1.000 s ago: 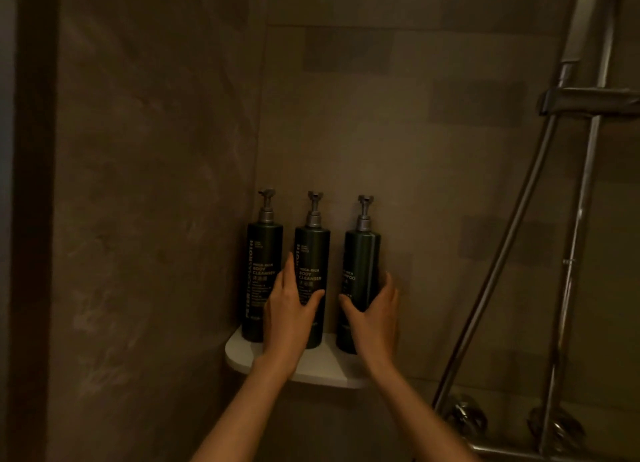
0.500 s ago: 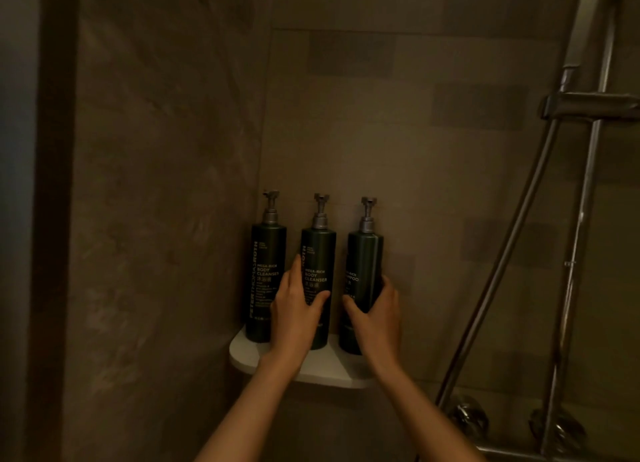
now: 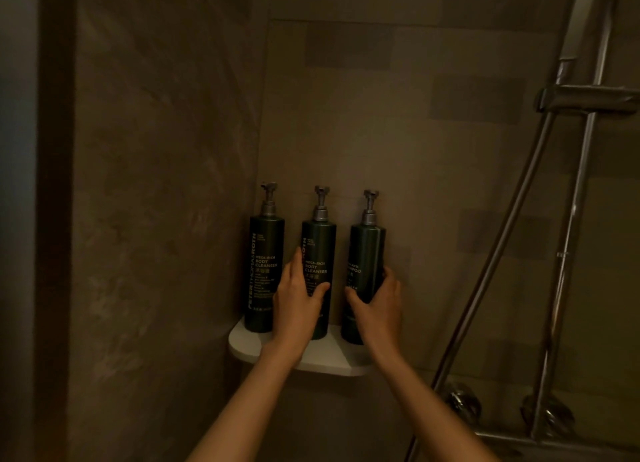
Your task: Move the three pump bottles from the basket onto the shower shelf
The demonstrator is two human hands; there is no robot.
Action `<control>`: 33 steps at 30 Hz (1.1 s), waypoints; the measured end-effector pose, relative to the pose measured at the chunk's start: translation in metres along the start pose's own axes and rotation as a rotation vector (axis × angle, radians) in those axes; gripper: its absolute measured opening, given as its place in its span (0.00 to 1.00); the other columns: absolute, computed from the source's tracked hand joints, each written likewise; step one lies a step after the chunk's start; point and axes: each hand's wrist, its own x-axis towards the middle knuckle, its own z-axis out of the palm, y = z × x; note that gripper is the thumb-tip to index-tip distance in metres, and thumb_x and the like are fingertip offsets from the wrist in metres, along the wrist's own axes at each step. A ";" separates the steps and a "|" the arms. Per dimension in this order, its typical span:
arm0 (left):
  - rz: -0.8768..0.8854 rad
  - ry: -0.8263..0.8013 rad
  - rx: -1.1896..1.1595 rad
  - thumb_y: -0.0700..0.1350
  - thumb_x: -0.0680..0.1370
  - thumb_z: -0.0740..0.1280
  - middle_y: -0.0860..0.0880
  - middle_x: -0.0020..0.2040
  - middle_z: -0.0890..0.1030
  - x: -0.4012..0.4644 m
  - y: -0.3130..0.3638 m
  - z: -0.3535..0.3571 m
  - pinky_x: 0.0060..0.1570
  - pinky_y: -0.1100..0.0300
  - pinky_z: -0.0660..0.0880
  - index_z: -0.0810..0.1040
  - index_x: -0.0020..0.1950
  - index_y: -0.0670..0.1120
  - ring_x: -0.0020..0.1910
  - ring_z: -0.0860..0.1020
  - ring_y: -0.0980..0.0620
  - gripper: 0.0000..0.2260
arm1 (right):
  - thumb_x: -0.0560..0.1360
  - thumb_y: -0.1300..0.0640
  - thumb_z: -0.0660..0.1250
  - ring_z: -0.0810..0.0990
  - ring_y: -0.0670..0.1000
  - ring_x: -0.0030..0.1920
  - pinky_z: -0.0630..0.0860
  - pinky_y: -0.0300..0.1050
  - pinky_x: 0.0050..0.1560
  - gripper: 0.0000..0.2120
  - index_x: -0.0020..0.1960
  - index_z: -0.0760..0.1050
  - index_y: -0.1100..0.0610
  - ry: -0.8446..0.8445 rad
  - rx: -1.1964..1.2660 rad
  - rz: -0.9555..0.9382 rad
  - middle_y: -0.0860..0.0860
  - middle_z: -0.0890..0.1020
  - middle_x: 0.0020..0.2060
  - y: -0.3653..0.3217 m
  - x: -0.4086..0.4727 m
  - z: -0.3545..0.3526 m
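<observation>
Three dark green pump bottles stand upright in a row on the white corner shower shelf point(image 3: 322, 359). The left bottle point(image 3: 265, 264) stands free against the corner. My left hand point(image 3: 298, 302) grips the middle bottle point(image 3: 320, 250) low on its body, thumb across the label. My right hand point(image 3: 377, 300) grips the right bottle point(image 3: 367, 253), fingers round its right side and thumb on the front. The basket is not in view.
Tiled walls meet in the corner behind the shelf. A chrome shower rail point(image 3: 581, 219) and hose point(image 3: 502, 253) run down the right side, with a holder bar point(image 3: 588, 98) and tap knobs point(image 3: 464, 401) below. A dark door frame point(image 3: 55, 219) stands at the left.
Both hands stay wrapped around the middle and right bottles. The view has shifted slightly; the bottles stand in the same row on the shelf.
</observation>
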 end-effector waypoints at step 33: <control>0.001 -0.009 -0.029 0.46 0.75 0.70 0.46 0.73 0.65 -0.004 0.000 -0.011 0.70 0.53 0.64 0.55 0.77 0.48 0.71 0.64 0.49 0.35 | 0.72 0.47 0.70 0.72 0.53 0.64 0.71 0.44 0.53 0.38 0.74 0.55 0.53 -0.020 -0.058 -0.004 0.52 0.66 0.69 -0.010 -0.010 -0.005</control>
